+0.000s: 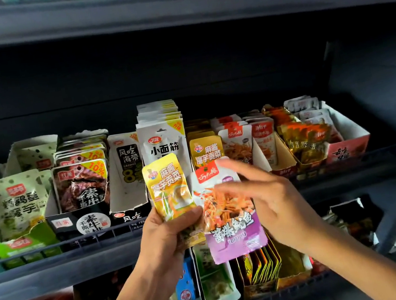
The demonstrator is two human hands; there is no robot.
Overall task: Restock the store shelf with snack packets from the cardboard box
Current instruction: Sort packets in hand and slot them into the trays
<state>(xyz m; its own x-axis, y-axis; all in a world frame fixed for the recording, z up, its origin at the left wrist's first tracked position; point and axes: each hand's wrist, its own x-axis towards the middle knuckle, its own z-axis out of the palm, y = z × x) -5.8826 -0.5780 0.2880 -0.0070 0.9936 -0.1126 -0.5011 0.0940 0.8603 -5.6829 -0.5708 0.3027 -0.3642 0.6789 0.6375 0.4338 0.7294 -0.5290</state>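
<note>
My left hand [166, 237] grips a yellow snack packet [167, 187] upright, together with a white and purple packet [225, 213] fanned out to its right. My right hand [269, 198] lies over the purple packet's right side, fingers spread and blurred; whether it grips the packet I cannot tell. Both packets hover in front of the middle shelf [53, 265]. Behind them on that shelf stand a row of matching yellow packets [206, 151] and a row of white and red packets [236, 140]. No cardboard box is in view.
The middle shelf holds open display boxes in rows: green packets [18, 202], dark packets [81, 183], tall white packets [161, 135], and red cartons [333, 142] at the right. A lower shelf [240, 274] carries more packets. An upper shelf [165, 2] runs overhead.
</note>
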